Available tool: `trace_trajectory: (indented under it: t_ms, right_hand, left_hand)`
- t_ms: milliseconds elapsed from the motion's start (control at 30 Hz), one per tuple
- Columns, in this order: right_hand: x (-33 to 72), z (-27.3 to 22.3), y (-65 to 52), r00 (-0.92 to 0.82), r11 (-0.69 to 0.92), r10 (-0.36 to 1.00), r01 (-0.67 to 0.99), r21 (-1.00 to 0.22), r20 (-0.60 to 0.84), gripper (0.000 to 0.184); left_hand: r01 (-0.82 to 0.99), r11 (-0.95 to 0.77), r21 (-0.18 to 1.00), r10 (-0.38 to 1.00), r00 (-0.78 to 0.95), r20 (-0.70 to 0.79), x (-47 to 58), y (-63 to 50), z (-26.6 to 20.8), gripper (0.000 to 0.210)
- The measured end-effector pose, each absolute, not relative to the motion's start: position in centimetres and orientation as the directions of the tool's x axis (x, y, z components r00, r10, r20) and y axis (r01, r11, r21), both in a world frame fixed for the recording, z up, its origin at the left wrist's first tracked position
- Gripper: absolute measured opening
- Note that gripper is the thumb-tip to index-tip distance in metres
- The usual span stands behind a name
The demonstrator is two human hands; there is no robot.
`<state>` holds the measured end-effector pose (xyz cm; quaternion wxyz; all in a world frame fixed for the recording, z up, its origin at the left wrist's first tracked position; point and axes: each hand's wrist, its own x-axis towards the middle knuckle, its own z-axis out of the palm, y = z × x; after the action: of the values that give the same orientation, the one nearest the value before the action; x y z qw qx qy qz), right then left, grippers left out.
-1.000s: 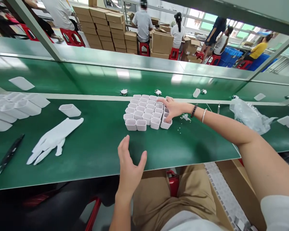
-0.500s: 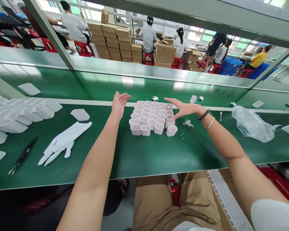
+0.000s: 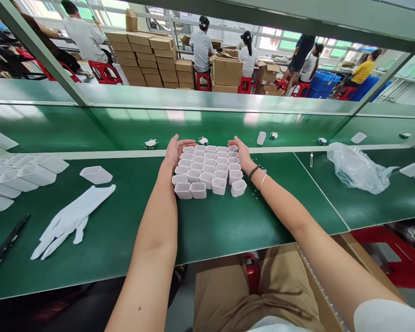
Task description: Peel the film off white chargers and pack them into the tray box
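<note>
The left hand [image 3: 175, 150] and right hand [image 3: 241, 154], apart and unclenched, are flanking the white cups [image 3: 209, 168]. A white glove [image 3: 72, 216] is lying left of these cups.

Bright windows [image 3: 289, 39] at back; red stools [image 3: 105, 73], stacked cartons [image 3: 145, 58], blue crates [image 3: 321, 85] beyond metal frame [image 3: 332, 25].

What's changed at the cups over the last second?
Left hand moved from the near side of the cups forward to their far-left corner. Right hand shifted from over the right column to outside its far end. Whether either presses is unclear. Glove, tweezers and bag stayed put.
</note>
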<state>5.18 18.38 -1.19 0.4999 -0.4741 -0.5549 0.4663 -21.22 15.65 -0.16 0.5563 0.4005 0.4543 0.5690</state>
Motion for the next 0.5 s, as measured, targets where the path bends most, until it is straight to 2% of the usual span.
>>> trace_trajectory:
  t_ms: [133,233,367,500]
  right_hand:
    - [3.9,-0.4,18.0,0.043,0.067,0.997,0.013,-0.998,0.068,0.033]
    - [3.1,-0.3,17.0,0.081,0.047,0.996,0.000,-0.999,0.047,0.020]
    - [2.4,-0.5,15.5,0.106,0.022,0.994,-0.011,-1.000,0.020,0.019]
    - [1.9,-0.5,14.5,0.092,0.017,0.996,-0.018,-1.000,0.015,0.023]
  left_hand:
    - [-0.282,0.042,0.959,0.994,-0.081,-0.068,-21.0,15.0,-0.3,0.063]
    - [-0.271,0.064,0.961,0.993,-0.082,-0.089,-21.6,13.9,-0.2,0.058]
    - [-0.240,0.094,0.966,0.991,-0.070,-0.113,-22.8,12.1,0.0,0.053]
    - [-0.194,0.053,0.980,0.987,-0.140,-0.081,-23.0,10.8,-0.1,0.051]
